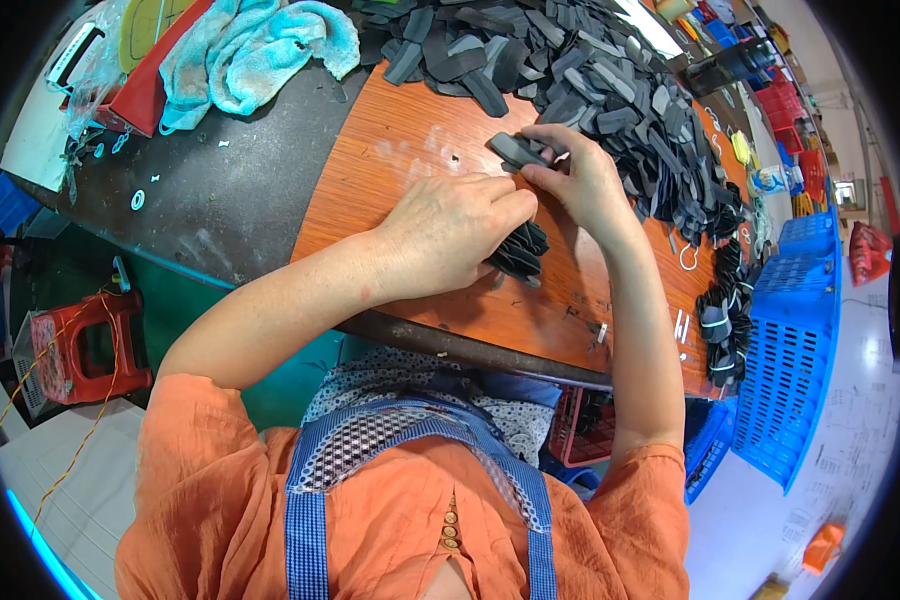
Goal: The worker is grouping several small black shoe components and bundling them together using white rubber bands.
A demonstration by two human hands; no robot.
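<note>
My left hand (452, 230) is closed around a stack of thin black strips (518, 252), whose ends stick out below the fingers over the orange wood-grain board (370, 180). Just beyond it, my right hand (578, 172) pinches a dark grey oblong piece (518, 150) between thumb and fingers. That piece lies close to the left fingertips. A large heap of similar black and grey pieces (610, 85) spreads over the board's far and right side.
Bundled black strips (725, 325) lie at the board's right edge, beside a blue crate (785, 370). A light-blue towel (255, 55) and a red container (145, 95) sit at the far left. A red stool (90, 345) stands left of the table.
</note>
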